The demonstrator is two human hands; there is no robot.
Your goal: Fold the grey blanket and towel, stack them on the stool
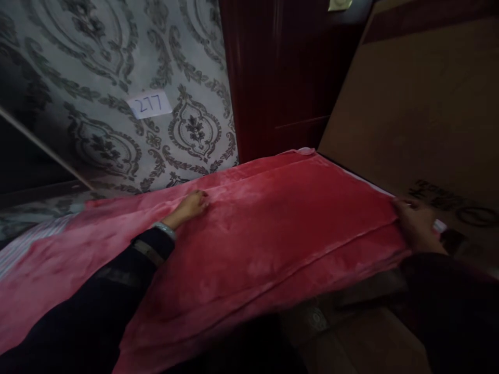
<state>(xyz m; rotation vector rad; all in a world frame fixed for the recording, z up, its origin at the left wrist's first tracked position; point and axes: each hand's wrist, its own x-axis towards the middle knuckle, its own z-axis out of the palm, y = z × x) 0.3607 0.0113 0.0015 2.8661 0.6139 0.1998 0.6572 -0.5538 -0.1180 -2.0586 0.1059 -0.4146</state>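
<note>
A red plush blanket (288, 228) lies spread in front of me, with folded layers showing along its near and far edges. My left hand (193, 204) rests on its far side, fingers curled and closed on the fabric near a lengthwise fold. At the right end, my right hand (419, 226) is closed around the blanket's near corner; blur and shadow partly hide those fingers. Both arms wear dark sleeves, and a light bracelet (166, 229) circles the left wrist.
Patterned wallpaper (195, 124) with a paper label (150, 104) reading 277 stands behind the blanket. Beside it is a dark red door (284, 78). A large cardboard box (421, 104) rises at the right, and more cardboard (374, 337) lies below. Striped fabric (35, 236) shows at far left.
</note>
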